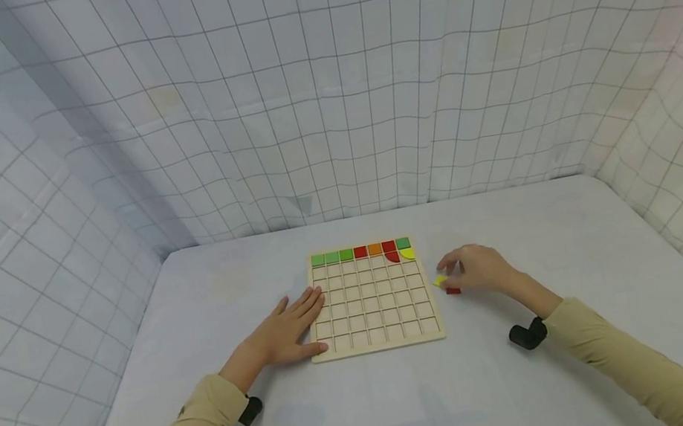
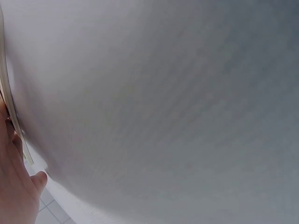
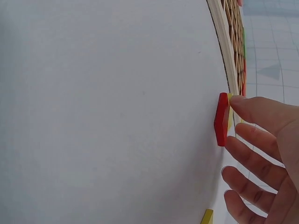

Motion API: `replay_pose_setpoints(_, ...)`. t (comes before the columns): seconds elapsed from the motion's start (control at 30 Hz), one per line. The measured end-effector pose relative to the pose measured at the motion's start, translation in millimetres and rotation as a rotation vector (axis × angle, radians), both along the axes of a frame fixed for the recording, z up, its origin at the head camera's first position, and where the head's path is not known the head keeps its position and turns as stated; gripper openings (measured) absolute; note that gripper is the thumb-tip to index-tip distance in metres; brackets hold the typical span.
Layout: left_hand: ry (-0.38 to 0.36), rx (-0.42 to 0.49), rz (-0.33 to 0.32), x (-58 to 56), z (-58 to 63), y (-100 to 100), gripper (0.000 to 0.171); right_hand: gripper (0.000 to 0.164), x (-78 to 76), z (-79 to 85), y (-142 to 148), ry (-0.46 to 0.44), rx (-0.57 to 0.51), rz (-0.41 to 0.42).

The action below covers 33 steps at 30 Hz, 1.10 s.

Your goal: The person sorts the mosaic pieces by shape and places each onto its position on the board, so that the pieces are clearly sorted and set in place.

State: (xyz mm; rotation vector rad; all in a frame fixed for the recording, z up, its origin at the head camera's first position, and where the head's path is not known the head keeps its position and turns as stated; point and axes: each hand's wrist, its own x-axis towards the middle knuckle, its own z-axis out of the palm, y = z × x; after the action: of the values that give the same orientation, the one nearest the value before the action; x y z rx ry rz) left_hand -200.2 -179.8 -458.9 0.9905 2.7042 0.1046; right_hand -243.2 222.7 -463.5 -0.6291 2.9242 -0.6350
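Note:
A square pale wooden grid board (image 1: pixel 355 310) lies on the table. Coloured tiles fill its far row; below them, at the right end, sit a red quarter-round tile (image 1: pixel 393 257) and a yellow quarter-round tile (image 1: pixel 408 254). My left hand (image 1: pixel 287 333) rests with spread, straight fingers on the board's left edge. Just right of the board, my right hand (image 1: pixel 482 269) pinches a yellow tile (image 1: pixel 439 280) between thumb and curved index finger. Beside that tile is a red tile (image 3: pixel 221 120), close to the thumb. The right wrist view shows the remaining fingers loosely bent.
Another yellow piece (image 3: pixel 207 217) shows at the bottom of the right wrist view. The white table (image 1: pixel 375 411) meets a grid-patterned curtain (image 1: pixel 328 132) at the back, with more of it at both sides. A dark wrist device (image 1: pixel 528 335) hangs under the right forearm.

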Motion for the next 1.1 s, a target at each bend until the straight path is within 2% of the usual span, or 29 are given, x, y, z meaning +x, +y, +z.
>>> replay_pose_setpoints(0.63, -0.003, 0.012, 0.003, 0.2, 0.7, 1.2, 0.089, 0.027, -2.0, -2.2, -3.3, -0.014, -0.005, -0.026)
replay_pose_setpoints(0.7, -0.004, 0.013, 0.001, 0.0, 1.0, 1.5, 0.089, 0.028, -2.5, -1.0, -2.8, -0.036, -0.011, -0.029)
replay_pose_setpoints(0.87, -0.008, 0.010, 0.008, -0.5, 0.1, 1.0, 0.090, 0.030, -5.8, 3.6, -0.1, -0.115, -0.030, -0.001)
replay_pose_setpoints(1.1, -0.006, -0.002, 0.011, -1.2, -1.8, 0.6, 0.090, 0.027, -11.0, 7.4, 4.2, -0.153, -0.043, 0.075)
